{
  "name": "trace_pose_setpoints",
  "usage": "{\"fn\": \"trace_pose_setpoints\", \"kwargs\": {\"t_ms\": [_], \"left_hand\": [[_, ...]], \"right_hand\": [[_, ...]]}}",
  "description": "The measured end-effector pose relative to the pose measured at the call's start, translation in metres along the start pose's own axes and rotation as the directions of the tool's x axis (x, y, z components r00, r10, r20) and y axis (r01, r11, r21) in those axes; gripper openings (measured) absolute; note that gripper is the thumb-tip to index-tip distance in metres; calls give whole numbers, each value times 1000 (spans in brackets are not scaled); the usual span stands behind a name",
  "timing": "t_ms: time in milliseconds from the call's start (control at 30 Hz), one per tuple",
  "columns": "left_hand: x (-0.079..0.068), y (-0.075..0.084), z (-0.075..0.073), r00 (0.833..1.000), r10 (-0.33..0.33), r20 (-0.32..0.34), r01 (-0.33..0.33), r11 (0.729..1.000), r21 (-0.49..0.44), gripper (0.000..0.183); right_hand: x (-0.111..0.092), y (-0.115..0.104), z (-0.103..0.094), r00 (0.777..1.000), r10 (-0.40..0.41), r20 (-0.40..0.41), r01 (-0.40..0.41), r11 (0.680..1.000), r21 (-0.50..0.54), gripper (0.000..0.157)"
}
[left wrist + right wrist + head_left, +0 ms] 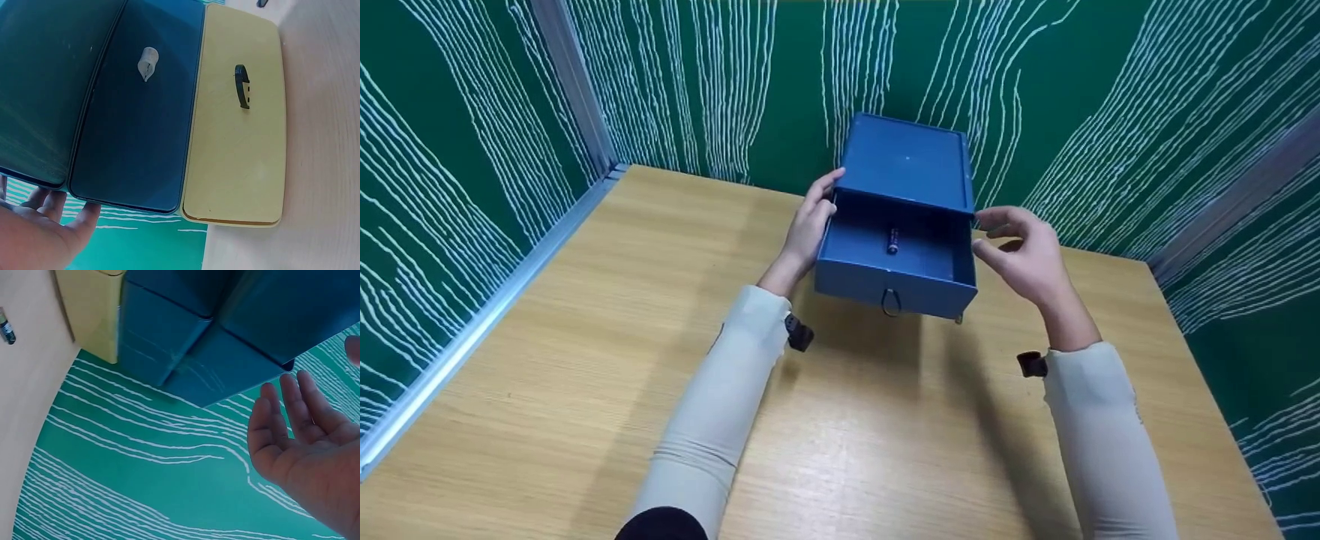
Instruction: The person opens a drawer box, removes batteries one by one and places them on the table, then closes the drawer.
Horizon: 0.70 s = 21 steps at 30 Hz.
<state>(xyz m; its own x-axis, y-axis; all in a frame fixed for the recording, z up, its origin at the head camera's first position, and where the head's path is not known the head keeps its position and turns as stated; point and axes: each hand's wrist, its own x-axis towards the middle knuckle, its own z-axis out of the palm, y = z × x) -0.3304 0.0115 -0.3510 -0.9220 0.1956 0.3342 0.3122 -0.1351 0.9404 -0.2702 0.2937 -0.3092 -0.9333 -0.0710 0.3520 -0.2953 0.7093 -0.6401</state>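
A blue drawer unit [907, 161] stands at the back of the table with its top drawer [896, 289] pulled out. Inside that drawer lies a small dark cylinder [893, 241], like a battery. My left hand [808, 231] touches the unit's left side, its fingers extended along it. On the other side, my right hand [1024, 251] is held beside the drawer's right wall, fingers loosely bent around nothing. The right wrist view has these fingertips just off the drawer's corner. Below the open drawer, a blue drawer [135, 124] with a pale tab and a yellow drawer [236, 157] are shut.
The wooden table [840, 457] extends toward me. A small dark cylinder [7, 329] lies on the tabletop in the right wrist view. Green walls with white wavy lines [795, 97] enclose the back and sides. A black loop handle [891, 302] hangs from the open drawer's front.
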Motion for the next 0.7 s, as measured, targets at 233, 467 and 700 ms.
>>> {"fn": "trace_pose_setpoints", "kwargs": {"t_ms": [233,467,700], "left_hand": [[1,-1,-1,1000,22,-8,-22,1000,-6,48],[2,-2,0,999,36,-4,-36,999,-19,49],[2,-2,0,999,33,-9,-33,999,-15,48]], "right_hand": [[3,-23,0,998,-51,-34,51,998,22,33],[2,-56,4,994,-107,-21,109,991,73,31],[17,-41,22,985,-167,40,165,985,44,31]]}}
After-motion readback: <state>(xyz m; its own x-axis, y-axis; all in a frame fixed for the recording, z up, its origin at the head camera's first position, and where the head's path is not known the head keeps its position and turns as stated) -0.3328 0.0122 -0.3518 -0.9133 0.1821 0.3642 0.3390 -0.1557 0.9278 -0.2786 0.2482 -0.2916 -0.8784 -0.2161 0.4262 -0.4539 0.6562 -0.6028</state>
